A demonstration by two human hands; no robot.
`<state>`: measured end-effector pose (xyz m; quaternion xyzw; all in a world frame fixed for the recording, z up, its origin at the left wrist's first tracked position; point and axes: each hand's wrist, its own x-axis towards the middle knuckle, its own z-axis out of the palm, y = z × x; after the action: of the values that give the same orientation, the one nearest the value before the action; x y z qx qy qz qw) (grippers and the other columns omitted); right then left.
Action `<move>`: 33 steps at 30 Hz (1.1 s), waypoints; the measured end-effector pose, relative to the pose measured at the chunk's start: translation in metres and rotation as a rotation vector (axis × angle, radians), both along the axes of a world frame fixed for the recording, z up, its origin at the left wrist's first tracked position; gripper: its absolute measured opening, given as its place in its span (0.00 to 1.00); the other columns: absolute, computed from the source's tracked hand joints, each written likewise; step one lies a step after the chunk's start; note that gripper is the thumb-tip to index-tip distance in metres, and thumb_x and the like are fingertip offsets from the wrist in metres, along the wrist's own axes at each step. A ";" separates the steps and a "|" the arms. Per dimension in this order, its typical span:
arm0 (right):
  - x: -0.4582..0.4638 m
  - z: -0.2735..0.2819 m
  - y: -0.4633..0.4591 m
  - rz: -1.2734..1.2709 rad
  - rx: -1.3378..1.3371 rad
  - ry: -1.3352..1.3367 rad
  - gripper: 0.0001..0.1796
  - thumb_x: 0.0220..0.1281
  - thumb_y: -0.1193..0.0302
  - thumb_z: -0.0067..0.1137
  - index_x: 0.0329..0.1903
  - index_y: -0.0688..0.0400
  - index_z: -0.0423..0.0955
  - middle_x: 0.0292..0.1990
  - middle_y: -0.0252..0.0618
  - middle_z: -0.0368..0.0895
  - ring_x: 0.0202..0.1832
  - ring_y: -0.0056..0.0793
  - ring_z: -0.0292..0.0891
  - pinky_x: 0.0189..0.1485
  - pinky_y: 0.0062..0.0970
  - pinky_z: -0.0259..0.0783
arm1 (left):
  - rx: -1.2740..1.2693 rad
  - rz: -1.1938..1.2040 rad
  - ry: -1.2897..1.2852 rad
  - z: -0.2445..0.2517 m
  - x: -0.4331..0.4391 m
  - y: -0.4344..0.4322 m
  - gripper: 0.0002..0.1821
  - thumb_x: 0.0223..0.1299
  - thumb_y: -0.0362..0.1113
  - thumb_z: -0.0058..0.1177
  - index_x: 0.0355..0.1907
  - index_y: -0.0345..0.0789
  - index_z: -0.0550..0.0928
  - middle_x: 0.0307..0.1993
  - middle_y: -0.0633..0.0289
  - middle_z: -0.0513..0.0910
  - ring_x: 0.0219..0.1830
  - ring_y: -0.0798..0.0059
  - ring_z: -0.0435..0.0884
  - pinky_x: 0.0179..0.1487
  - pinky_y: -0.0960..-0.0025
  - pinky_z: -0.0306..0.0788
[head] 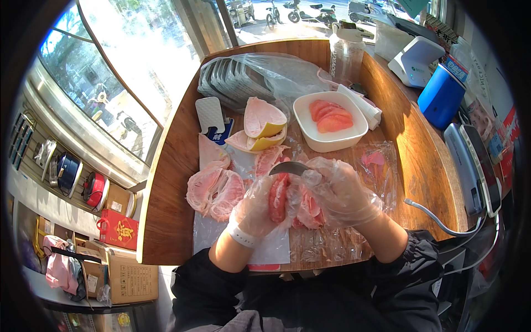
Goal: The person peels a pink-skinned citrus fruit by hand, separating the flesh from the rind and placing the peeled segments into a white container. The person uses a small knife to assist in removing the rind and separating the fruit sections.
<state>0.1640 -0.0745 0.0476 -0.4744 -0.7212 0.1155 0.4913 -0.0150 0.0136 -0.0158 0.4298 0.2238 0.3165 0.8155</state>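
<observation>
My left hand [258, 207], in a clear plastic glove, holds a red pomelo segment [277, 199] upright over the desk. In my gloved right hand [342, 191] is a small tool with a curved metal blade [289, 167], its blade across the top of the segment. Pink membrane pieces [309, 209] lie under and between the hands. Left of them rests a large peeled pomelo piece [215, 191] on white paper. Behind, pomelo rinds [265, 118] are stacked. A white square bowl [330, 143] holds several peeled red segments [330, 116].
The wooden desk has raised sides [427, 174]. Bagged plastic containers [236, 81] and a clear bottle [346, 54] stand at the back. A white phone stand [209, 114] is at the left. Crumpled clear plastic [383, 186] and a white cable [439, 224] lie to the right.
</observation>
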 end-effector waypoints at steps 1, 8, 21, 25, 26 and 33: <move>0.001 0.002 -0.001 -0.007 0.033 -0.086 0.11 0.69 0.69 0.51 0.40 0.64 0.75 0.28 0.43 0.77 0.27 0.34 0.71 0.33 0.29 0.69 | -0.004 0.008 -0.011 0.000 0.000 0.000 0.19 0.70 0.48 0.45 0.51 0.34 0.76 0.36 0.63 0.79 0.35 0.75 0.77 0.38 0.74 0.73; -0.001 -0.002 0.002 0.002 -0.032 0.024 0.10 0.67 0.68 0.52 0.39 0.63 0.76 0.27 0.42 0.75 0.27 0.34 0.71 0.31 0.31 0.69 | 0.098 0.021 0.064 -0.007 0.000 0.002 0.20 0.70 0.47 0.46 0.53 0.34 0.75 0.38 0.63 0.80 0.37 0.76 0.79 0.41 0.74 0.75; -0.005 0.006 -0.005 -0.067 -0.282 0.077 0.10 0.66 0.66 0.54 0.34 0.60 0.75 0.24 0.46 0.72 0.26 0.45 0.70 0.30 0.35 0.69 | 0.354 0.138 0.163 0.005 0.012 -0.009 0.17 0.70 0.40 0.44 0.54 0.34 0.75 0.48 0.60 0.80 0.48 0.72 0.79 0.51 0.70 0.73; -0.004 0.003 -0.006 -0.062 -0.281 0.117 0.09 0.67 0.66 0.53 0.34 0.58 0.74 0.22 0.40 0.69 0.25 0.38 0.68 0.29 0.33 0.68 | 0.432 0.194 0.154 0.015 0.017 -0.014 0.19 0.63 0.34 0.48 0.56 0.33 0.74 0.49 0.56 0.79 0.49 0.65 0.78 0.53 0.68 0.71; -0.005 0.000 -0.006 -0.044 -0.304 0.137 0.09 0.67 0.66 0.53 0.35 0.57 0.73 0.22 0.38 0.69 0.25 0.36 0.68 0.30 0.32 0.68 | 0.744 0.104 0.302 0.022 0.009 -0.008 0.25 0.56 0.29 0.52 0.59 0.31 0.72 0.50 0.51 0.77 0.52 0.57 0.76 0.56 0.64 0.70; -0.011 0.004 -0.008 -0.011 -0.409 0.207 0.08 0.69 0.66 0.51 0.35 0.54 0.72 0.22 0.31 0.69 0.26 0.29 0.69 0.30 0.27 0.66 | 0.527 0.197 0.261 0.000 0.008 -0.005 0.26 0.57 0.27 0.53 0.60 0.27 0.70 0.50 0.48 0.77 0.51 0.54 0.76 0.56 0.63 0.70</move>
<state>0.1528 -0.0829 0.0517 -0.5535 -0.6260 0.3047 0.4570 -0.0067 0.0089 -0.0157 0.6396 0.2775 0.3830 0.6060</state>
